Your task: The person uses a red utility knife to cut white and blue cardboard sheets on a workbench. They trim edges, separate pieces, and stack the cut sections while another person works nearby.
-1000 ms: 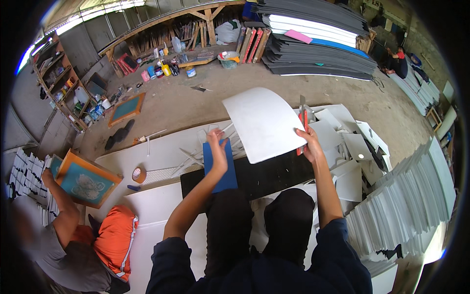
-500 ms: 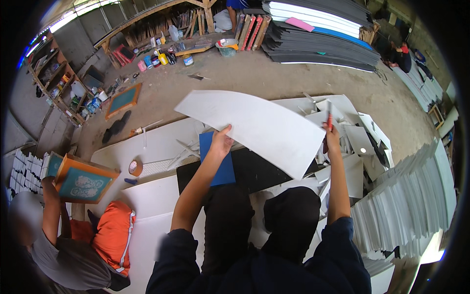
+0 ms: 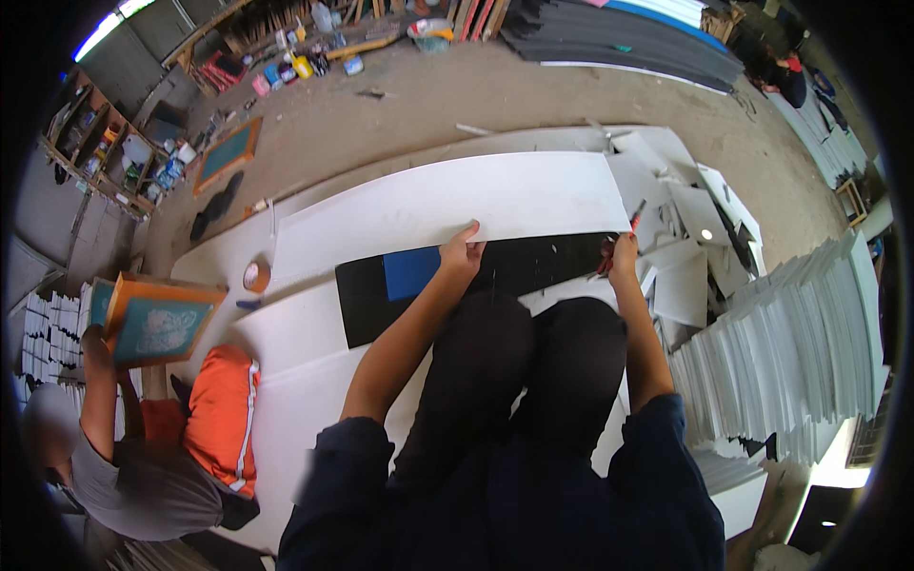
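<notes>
A long white sheet (image 3: 457, 195) lies slantwise in front of my knees, its near edge gripped by both hands. My left hand (image 3: 462, 252) pinches that edge near the middle, thumb on top. At the sheet's right corner, my right hand (image 3: 622, 255) is closed on a slim red-handled tool (image 3: 635, 225) with a dark tip. The fingers also touch the sheet's corner; the tool's exact kind I cannot make out. Under the near edge are a black board (image 3: 357, 309) and a blue piece (image 3: 409, 274).
White offcuts (image 3: 681, 276) pile up on the right, beside a tall stack of white sheets (image 3: 771, 343). A tape roll (image 3: 256, 276) lies left. A co-worker in orange shorts (image 3: 221, 409) holds a framed screen (image 3: 167, 319). Dark sheets (image 3: 609, 48) are stacked at the back.
The white sheet has come down from its raised tilt and turned flatter over the board. My left hand has moved right and up, my right hand slightly left. The whole view has shifted.
</notes>
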Demonstrator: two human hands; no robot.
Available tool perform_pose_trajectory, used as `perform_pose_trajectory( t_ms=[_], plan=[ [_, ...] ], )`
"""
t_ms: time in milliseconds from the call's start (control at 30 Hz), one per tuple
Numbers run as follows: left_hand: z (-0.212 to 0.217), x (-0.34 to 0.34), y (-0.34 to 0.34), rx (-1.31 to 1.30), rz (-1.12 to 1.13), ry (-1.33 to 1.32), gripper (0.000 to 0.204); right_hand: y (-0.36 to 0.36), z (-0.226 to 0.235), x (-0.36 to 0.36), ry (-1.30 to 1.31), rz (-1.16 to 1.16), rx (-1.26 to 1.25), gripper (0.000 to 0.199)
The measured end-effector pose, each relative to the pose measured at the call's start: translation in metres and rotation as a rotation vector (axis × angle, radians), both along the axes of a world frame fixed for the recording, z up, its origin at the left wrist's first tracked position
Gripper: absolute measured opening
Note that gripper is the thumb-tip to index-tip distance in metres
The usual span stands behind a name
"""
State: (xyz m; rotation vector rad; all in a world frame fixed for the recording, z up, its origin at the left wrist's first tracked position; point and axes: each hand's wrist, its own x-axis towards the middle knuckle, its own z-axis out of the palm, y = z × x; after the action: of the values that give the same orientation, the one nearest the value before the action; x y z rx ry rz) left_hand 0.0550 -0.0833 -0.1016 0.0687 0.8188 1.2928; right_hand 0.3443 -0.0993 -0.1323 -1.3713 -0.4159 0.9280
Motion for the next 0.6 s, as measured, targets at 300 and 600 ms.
perform_pose_trajectory(
  t_ms=[300,600],
  plan=[
    [-0.105,-0.012,-0.013,-0.241,-0.071,0.169,0.037,-0.010,-0.081,-0.025,-0.015,0.059,-0.346,0.019],
    [-0.070,0.008,0.086,0.312,-1.125,0.844,0.054,-0.014,-0.077,-0.001,-0.336,0.298,-0.386,0.031]
  ],
)
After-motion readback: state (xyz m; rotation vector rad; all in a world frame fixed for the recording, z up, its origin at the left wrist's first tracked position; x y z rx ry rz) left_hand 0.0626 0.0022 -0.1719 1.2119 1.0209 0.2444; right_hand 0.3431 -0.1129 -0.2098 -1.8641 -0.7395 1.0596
